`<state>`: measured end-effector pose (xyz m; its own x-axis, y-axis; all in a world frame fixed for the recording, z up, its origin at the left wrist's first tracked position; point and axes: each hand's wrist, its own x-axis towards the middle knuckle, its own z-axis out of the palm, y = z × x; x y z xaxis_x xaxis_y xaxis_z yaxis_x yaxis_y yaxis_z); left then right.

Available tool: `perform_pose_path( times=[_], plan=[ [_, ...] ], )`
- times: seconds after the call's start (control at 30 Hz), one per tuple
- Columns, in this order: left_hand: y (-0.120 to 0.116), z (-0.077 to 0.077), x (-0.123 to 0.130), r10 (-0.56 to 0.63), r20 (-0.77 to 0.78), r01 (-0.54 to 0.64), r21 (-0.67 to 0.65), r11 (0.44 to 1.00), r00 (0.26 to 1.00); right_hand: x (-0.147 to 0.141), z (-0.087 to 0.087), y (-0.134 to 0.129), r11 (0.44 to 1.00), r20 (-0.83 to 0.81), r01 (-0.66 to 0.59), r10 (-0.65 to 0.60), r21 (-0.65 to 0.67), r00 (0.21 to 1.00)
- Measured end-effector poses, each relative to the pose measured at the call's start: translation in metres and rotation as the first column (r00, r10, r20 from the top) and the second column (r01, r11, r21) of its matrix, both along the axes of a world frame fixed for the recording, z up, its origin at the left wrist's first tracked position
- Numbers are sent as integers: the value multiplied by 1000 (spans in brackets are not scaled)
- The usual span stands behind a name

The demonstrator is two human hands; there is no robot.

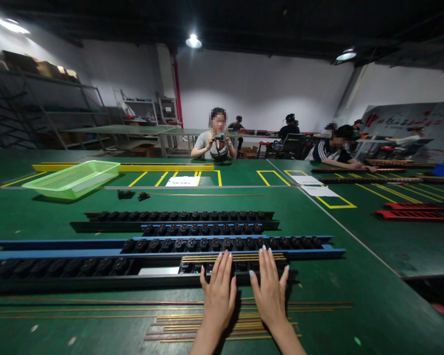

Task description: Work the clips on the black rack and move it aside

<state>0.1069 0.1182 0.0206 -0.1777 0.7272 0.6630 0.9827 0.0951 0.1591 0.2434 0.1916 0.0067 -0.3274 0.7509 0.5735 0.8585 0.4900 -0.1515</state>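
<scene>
My left hand (219, 291) lies palm down with fingers extended, its fingertips on a bundle of thin brass-coloured rods (198, 259). Beside it my right hand (269, 286) has its fingers stretched out too, the tips at the rods' right part. The rods rest along the top of the nearest black rail (77, 283), which holds black blocks (91, 266) and shows a pale strip (159, 270). Just behind is a blue rail (59, 254) with more black blocks. Under my wrists, loose rods (170, 327) lie on the green table.
Farther back are a black rail (107, 226), small black parts (126, 195), a light green basket (74, 182), a yellow rail (163, 167) and white papers (183, 181). Red rails (414, 215) lie at right. A person (210, 143) across the table holds a dark device.
</scene>
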Motion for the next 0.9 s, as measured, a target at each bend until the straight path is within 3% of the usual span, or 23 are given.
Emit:
perform_pose_path(
  times=[0.33,0.53,0.9],
  plan=[
    [1,1,1,-19,25,18,39,999,999,-1,-3,1,998,-19,-13,14,59,1000],
    [0,-1,0,1,0,-1,-8,1000,1000,-5,8,-10,997,46,-76,76,14,996],
    [0,-1,0,8,-12,-8,-8,1000,1000,-8,10,-14,996,90,-84,85,-15,992]
  ],
)
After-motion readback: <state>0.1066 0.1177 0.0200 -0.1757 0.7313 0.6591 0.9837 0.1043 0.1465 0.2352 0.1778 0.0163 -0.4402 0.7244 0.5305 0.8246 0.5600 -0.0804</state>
